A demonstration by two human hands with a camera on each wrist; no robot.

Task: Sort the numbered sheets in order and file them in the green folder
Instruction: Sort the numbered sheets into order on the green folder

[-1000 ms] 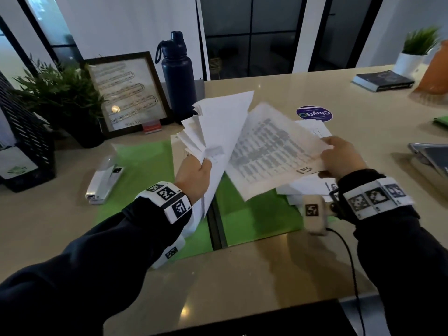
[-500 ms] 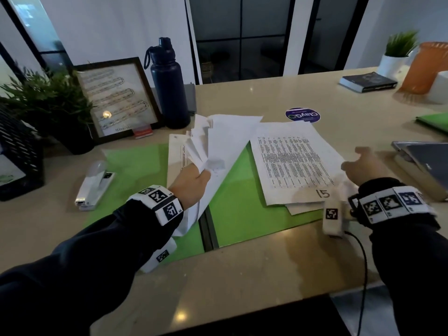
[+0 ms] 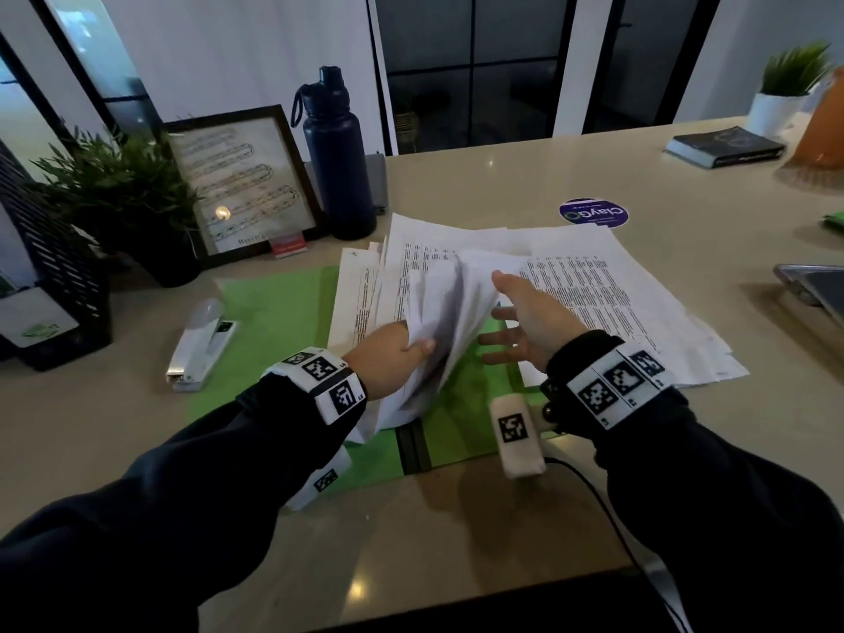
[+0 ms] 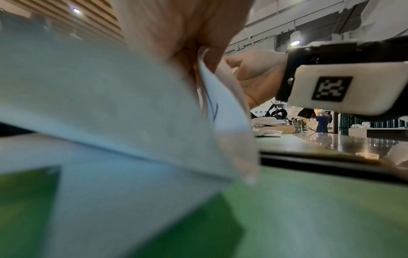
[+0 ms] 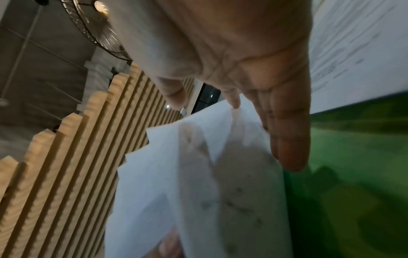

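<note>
The green folder (image 3: 274, 322) lies open on the table. My left hand (image 3: 397, 351) grips a fanned bundle of white sheets (image 3: 438, 308) by its lower edge, held tilted above the folder's middle. My right hand (image 3: 514, 315) is next to the bundle with straight, spread fingers, its thumb at the outer sheets, holding nothing. In the right wrist view the fingertips (image 5: 289, 157) lie against the bundle (image 5: 198, 183) over the folder (image 5: 357, 157). A pile of printed sheets (image 3: 630, 308) lies on the folder's right flap and the table.
A white stapler (image 3: 201, 349) sits on the folder's left edge. Behind stand a dark bottle (image 3: 338, 153), a framed picture (image 3: 237, 185) and a plant (image 3: 114, 189). A black organizer (image 3: 45, 267) is far left. A tablet (image 3: 817, 290) is at the right edge, with a round sticker (image 3: 593, 213) further back.
My right hand laid the sheet marked 15 on the right pile, let go, and moved left to the bundle. My left hand lowered the bundle and tilted it to the right.
</note>
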